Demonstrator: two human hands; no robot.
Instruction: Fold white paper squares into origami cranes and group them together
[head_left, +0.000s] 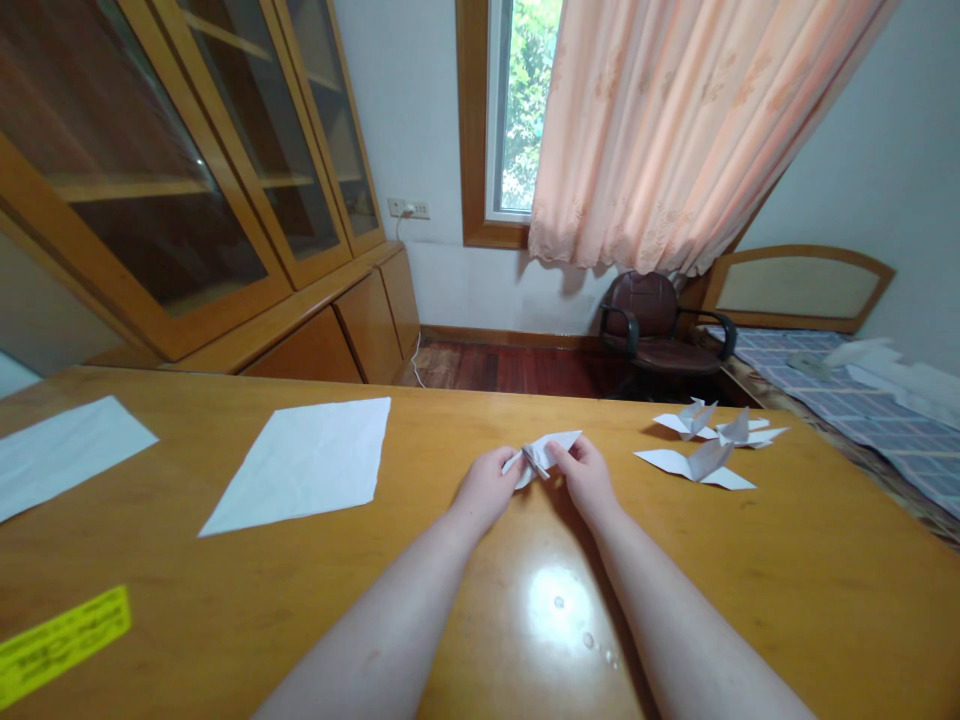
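Note:
Both hands meet over the middle of the wooden table (787, 580) around a small folded piece of white paper (555, 445). My left hand (487, 485) pinches its left end with closed fingers. My right hand (589, 475) grips its right side, fingers curled on the fold. One pointed flap of the paper sticks out to the upper right. The paper is held just above the table top.
A flat white sheet (307, 465) lies left of my hands, and another sheet (64, 450) at the far left edge. Three folded paper birds (709, 445) sit to the right. A yellow label (60, 640) is at the near left. Beyond the table stand a chair (660, 325), cabinets and a bed.

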